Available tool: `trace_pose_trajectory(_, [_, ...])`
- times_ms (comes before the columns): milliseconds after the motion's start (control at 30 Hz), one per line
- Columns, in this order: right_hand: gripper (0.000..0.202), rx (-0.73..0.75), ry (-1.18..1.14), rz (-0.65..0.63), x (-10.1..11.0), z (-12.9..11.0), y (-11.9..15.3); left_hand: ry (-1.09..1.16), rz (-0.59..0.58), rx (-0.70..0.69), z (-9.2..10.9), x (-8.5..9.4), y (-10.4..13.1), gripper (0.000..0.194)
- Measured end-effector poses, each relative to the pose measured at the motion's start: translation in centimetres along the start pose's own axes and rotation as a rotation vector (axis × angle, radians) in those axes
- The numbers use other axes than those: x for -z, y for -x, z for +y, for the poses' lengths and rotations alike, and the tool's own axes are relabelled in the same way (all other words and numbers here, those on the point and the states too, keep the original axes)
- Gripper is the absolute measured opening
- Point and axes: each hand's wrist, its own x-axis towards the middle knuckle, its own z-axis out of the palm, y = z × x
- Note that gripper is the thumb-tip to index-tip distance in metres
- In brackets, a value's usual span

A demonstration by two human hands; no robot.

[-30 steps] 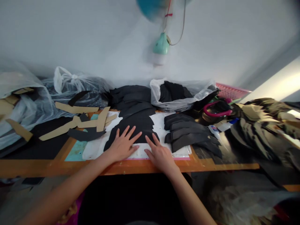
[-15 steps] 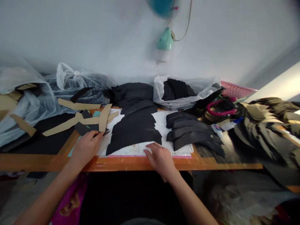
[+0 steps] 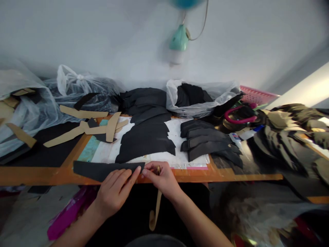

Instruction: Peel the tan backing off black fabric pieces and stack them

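The dark strip (image 3: 89,169) lies along the front edge of the table (image 3: 195,175), on the near side of the white sheet (image 3: 172,132). Its lower side comes close to the table's edge; whether it juts past cannot be told under the left hand (image 3: 114,190). A narrow band of sheet shows between the strip and the dark stack (image 3: 145,144). Leftward, the strip reaches past the teal patch (image 3: 88,149); to the right of the right hand (image 3: 161,178), the table's orange edge runs on, with the right stack (image 3: 203,145) just behind it. In front of the table there is open room, where the tan tape (image 3: 158,202) hangs.

The strip's long axis runs left to right, nearly level with the table edge. Its broader end points left, and its right end meets the right hand's fingertips. The tape runs down from the right hand, leaning slightly left, and ends in a curl.

The left hand lies over the strip, fingers extended and close together, the index tip on it near the right end; its thumb is hidden, so whether it grips cannot be told. The right hand is narrow, fingers bent around the tape, thumb and index tips together at the strip's end.

Tan pieces (image 3: 111,127) lie crossed behind the strip, left of the stack.
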Motion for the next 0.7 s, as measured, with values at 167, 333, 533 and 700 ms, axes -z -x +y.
trace_pose_trajectory(167, [0.032,-0.036,-0.142,-0.044,-0.2,-0.7,0.9,0.397,-0.068,0.203,0.7,1.1,-1.2,0.062])
trace_pose_trajectory(333, [0.045,-0.101,-0.311,-0.104,-0.7,-0.2,1.8,0.578,-0.093,0.170,0.7,1.5,-2.9,0.050])
trace_pose_trajectory(533, [0.041,-0.093,-0.410,0.062,1.0,0.6,1.4,0.306,0.062,0.291,0.0,2.7,-1.5,0.034])
trace_pose_trajectory(700, [0.038,0.133,-0.179,0.504,8.2,0.0,0.6,0.177,0.083,0.581,-1.1,4.0,1.2,0.030])
